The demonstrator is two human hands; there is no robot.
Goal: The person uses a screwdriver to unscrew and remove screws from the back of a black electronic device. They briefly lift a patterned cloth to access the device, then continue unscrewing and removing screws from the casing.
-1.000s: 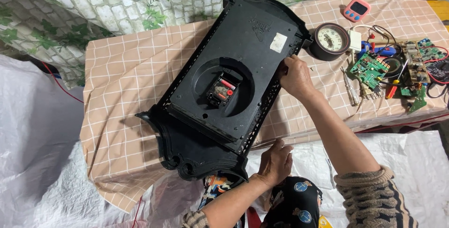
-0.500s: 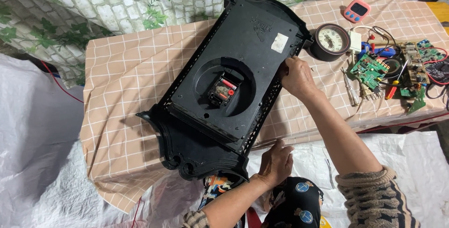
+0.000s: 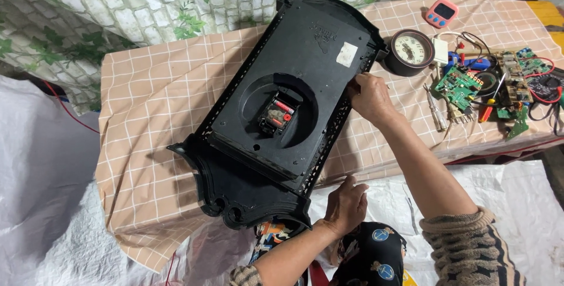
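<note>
The big clock case [image 3: 294,104] lying face down looks like black moulded plastic, matt with a faint sheen along its raised edges, and it carries a small pale paper sticker [image 3: 346,54]. The table [image 3: 153,121] is covered in soft woven cloth, peach with thin white checks, slightly wrinkled. The round gauge [image 3: 409,51] has a dark rim and a glossy glazed face. The circuit boards [image 3: 458,86] are green, flat and a little shiny. The white sheeting [image 3: 41,192] is a coarse woven plastic. The sleeve [image 3: 470,251] at the right wrist is thick ribbed knit.
</note>
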